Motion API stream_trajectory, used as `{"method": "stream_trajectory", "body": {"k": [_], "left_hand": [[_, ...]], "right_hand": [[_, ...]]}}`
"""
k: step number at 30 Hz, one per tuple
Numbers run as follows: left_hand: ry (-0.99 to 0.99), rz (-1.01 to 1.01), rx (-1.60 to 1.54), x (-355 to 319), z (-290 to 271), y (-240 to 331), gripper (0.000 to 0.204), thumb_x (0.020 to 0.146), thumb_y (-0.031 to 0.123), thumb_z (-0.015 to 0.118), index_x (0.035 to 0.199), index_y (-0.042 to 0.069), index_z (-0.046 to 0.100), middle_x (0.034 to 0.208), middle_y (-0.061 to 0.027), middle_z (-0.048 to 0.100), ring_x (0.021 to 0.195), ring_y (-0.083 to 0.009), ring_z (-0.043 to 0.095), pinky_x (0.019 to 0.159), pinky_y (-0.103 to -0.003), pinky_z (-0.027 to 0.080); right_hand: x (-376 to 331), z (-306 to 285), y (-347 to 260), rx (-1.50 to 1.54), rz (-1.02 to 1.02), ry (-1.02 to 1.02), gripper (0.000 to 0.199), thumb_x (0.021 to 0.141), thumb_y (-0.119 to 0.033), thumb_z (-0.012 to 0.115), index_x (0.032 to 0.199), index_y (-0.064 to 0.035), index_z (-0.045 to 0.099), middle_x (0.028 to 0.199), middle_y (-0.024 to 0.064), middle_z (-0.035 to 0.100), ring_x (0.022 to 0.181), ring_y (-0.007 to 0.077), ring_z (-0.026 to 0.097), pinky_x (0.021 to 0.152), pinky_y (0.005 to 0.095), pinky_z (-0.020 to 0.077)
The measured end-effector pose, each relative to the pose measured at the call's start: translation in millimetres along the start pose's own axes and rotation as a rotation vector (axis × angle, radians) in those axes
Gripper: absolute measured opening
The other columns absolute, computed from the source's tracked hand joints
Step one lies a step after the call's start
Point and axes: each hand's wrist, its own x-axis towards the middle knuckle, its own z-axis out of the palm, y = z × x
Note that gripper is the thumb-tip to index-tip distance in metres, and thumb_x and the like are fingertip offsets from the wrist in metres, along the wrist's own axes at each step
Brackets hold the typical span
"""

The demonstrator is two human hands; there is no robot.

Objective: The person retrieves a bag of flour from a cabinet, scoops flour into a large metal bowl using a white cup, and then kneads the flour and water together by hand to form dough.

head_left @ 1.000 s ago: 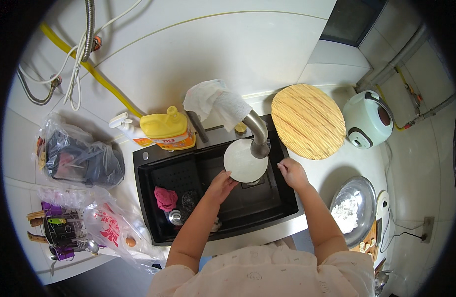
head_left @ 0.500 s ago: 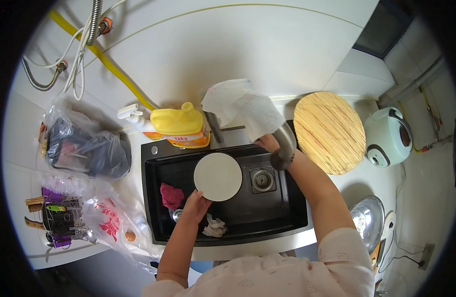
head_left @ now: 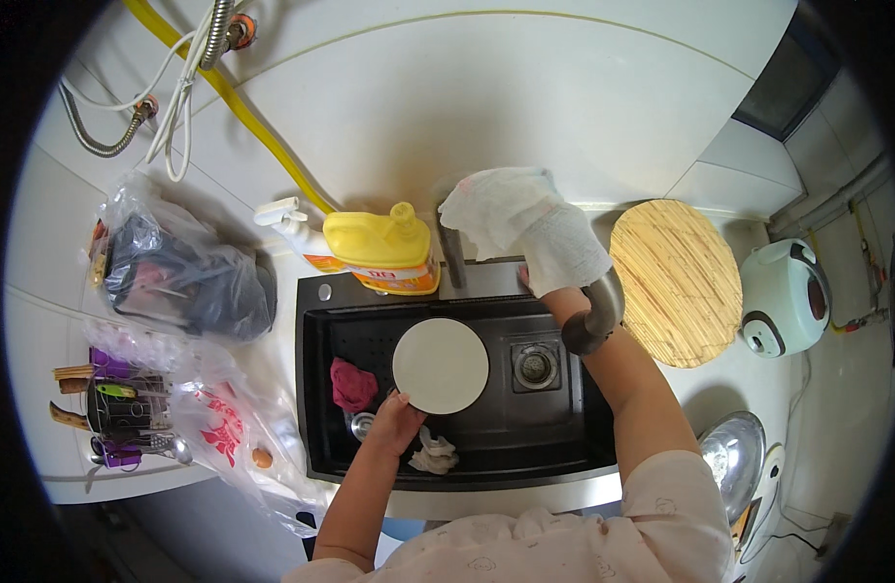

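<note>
1. A pale round plate (head_left: 441,366) with a thin dark rim is over the middle of the black sink (head_left: 603,464), its flat face turned up; whether it touches the sink floor cannot be told.
2. The left hand (head_left: 397,426) grasps the plate by its near left edge, the thumb at the rim.
3. The right hand (head_left: 554,299) reaches to the far side of the sink, behind the curved metal faucet (head_left: 609,309). A white cloth (head_left: 530,222) draped over the faucet hides most of this hand, so I cannot tell whether it is clenched, released or grasping something.
4. Right of the plate, apart from it, is the round drain (head_left: 535,366).
5. Left of the plate lies a crumpled pink cloth (head_left: 352,386), with a small metal piece (head_left: 361,425) just nearer; a crumpled pale rag (head_left: 434,454) lies near the left hand.
6. Beyond the sink's far left edge stand a yellow jug (head_left: 378,241) and a white spray bottle (head_left: 294,228).
7. Right of the faucet is a round wooden board (head_left: 677,282), then a mint-green cooker (head_left: 788,296); a shiny metal bowl (head_left: 734,457) sits nearer.
8. Left of the sink, a brown egg (head_left: 262,458) shows at a clear plastic bag (head_left: 224,428).
</note>
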Motion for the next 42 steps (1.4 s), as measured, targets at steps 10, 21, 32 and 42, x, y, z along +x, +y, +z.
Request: {"method": "stream_trajectory", "body": {"k": [10, 21, 32, 42], "left_hand": [[-0.163, -0.067, 0.094, -7, 26, -7, 0.067, 0.071, 0.03, 0.066, 0.127, 0.003, 0.039, 0.124, -0.0074, 0.048, 0.116, -0.0217, 0.044, 0.098, -0.036, 0.034], [-0.549, -0.372, 0.22, -15, 136, -86, 0.067, 0.076, 0.027, 0.061, 0.13, 0.001, 0.033, 0.13, -0.0106, 0.042, 0.121, -0.0241, 0.04, 0.101, -0.039, 0.031], [-0.67, -0.52, 0.258, -51, 258, -205, 0.058, 0.083, 0.022, 0.051, 0.131, -0.002, 0.028, 0.133, -0.012, 0.037, 0.124, -0.0247, 0.035, 0.105, -0.04, 0.026], [-0.559, -0.505, 0.331, -43, 295, -276, 0.047, 0.083, 0.019, 0.054, 0.123, 0.0, 0.038, 0.123, -0.0101, 0.047, 0.115, -0.0224, 0.044, 0.1, -0.036, 0.035]], "right_hand": [[-143, -114, -4, 0.335, 0.144, 0.045, 0.055, 0.08, -0.026, 0.056, 0.127, -0.009, 0.035, 0.1, 0.0195, 0.057, 0.09, 0.0358, 0.057, 0.074, 0.041, 0.0477], [-475, -185, 38, 0.443, 0.933, 0.251, 0.032, 0.078, -0.018, 0.059, 0.108, -0.0083, 0.055, 0.102, 0.0154, 0.057, 0.093, 0.0305, 0.057, 0.081, 0.0397, 0.0452], [-591, -103, 129, 0.558, 1.371, 0.065, 0.074, 0.067, -0.025, 0.068, 0.13, -0.0045, 0.034, 0.126, 0.0236, 0.038, 0.119, 0.0388, 0.032, 0.098, 0.0389, 0.0362], [-615, -91, 152, 0.191, 0.929, 0.05, 0.036, 0.076, -0.018, 0.056, 0.112, -0.0182, 0.057, 0.128, 0.0091, 0.044, 0.114, 0.0267, 0.044, 0.094, 0.0328, 0.0394]]}}
